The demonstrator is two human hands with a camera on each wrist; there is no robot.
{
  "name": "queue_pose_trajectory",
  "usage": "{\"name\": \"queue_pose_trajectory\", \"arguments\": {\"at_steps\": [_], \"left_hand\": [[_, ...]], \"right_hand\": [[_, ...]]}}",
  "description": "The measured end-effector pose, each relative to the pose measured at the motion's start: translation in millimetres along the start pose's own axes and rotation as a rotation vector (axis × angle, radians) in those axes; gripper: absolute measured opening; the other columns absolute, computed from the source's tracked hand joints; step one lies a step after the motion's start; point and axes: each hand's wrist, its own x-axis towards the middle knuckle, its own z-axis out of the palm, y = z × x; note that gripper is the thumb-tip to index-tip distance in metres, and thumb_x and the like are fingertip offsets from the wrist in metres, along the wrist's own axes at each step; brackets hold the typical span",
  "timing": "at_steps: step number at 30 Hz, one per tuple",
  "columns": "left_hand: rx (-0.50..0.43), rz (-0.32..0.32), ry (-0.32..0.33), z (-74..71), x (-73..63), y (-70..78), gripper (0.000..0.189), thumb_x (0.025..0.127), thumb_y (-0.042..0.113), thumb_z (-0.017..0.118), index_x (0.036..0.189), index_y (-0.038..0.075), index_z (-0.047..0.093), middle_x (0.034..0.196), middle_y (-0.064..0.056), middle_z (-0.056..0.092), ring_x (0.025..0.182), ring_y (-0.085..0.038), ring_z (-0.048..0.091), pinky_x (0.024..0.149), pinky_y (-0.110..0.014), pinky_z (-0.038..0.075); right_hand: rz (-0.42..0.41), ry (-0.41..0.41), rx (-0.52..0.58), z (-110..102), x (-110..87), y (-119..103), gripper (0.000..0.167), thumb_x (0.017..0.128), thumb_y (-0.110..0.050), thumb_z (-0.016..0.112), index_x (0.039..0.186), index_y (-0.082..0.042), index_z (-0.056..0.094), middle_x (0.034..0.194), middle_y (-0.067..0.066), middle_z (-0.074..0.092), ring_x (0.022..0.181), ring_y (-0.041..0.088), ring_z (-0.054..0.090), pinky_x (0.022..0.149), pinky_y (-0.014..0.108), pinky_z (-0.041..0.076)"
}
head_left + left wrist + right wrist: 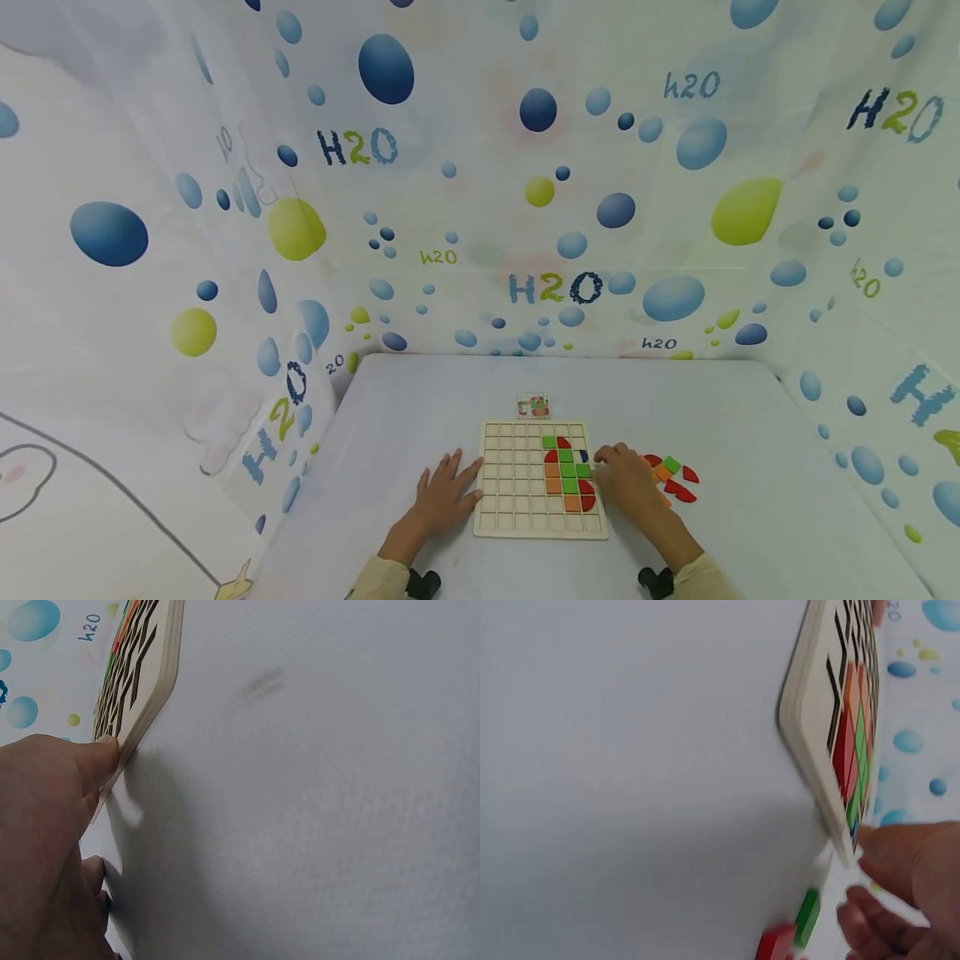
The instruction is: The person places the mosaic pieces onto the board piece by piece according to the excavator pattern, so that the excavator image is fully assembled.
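A wooden grid board (512, 523) lies on the white table, its right part filled with green, orange and red pieces and one blue-and-white piece (583, 456). My left hand (444, 493) rests at the board's left edge with its fingers spread. Its thumb (101, 761) touches the board's rim in the left wrist view. On the opposite side, my right hand (627, 482) is at the board's right edge with bent fingers. In the right wrist view its thumb (889, 851) lies right at the blue piece (856, 827); nothing shows held.
Several loose red, green and orange pieces (689, 474) lie to the right of the board, partly behind my right hand. A small pattern card (533, 406) lies just beyond the board's far edge. A printed cloth (480, 208) surrounds the table's back and sides.
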Motion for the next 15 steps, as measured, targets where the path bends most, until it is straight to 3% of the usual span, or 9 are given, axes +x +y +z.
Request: {"name": "queue_pose_trajectory", "arguments": {"at_steps": [5, 8, 15], "left_hand": [[0.005, 0.004, 0.004, -0.4, -0.3, 0.3, 0.059, 0.106, 0.045, 0.057, 0.16, 0.021, 0.047, 0.171, -0.021, 0.031, 0.158, -0.047, 0.026, 0.12, -0.077, 0.015], [0.01, -0.004, -0.001, 0.3, -0.2, 0.0, 0.06, 0.107, 0.045, 0.057, 0.16, 0.022, 0.047, 0.171, -0.02, 0.03, 0.158, -0.047, 0.025, 0.121, -0.077, 0.015], [0.006, -0.002, -0.002, -2.2, -2.5, 3.3, 0.059, 0.107, 0.044, 0.057, 0.16, 0.02, 0.047, 0.171, -0.021, 0.03, 0.158, -0.046, 0.025, 0.121, -0.077, 0.015]], "right_hand": [[0.148, -0.017, -0.042, -14.3, -3.1, 29.1, 0.034, 0.093, -0.017, 0.081, 0.115, 0.003, 0.064, 0.107, 0.023, 0.062, 0.094, 0.038, 0.06, 0.081, 0.057, 0.053], [0.204, -0.037, -0.059, -21.7, -5.4, 43.3, 0.036, 0.095, -0.017, 0.077, 0.115, 0.007, 0.059, 0.104, 0.025, 0.058, 0.095, 0.043, 0.058, 0.079, 0.063, 0.047], [0.2, -0.029, -0.065, -24.7, -7.6, 65.9, 0.027, 0.096, -0.012, 0.07, 0.114, 0.006, 0.06, 0.097, 0.021, 0.061, 0.09, 0.042, 0.058, 0.076, 0.062, 0.045]]}}
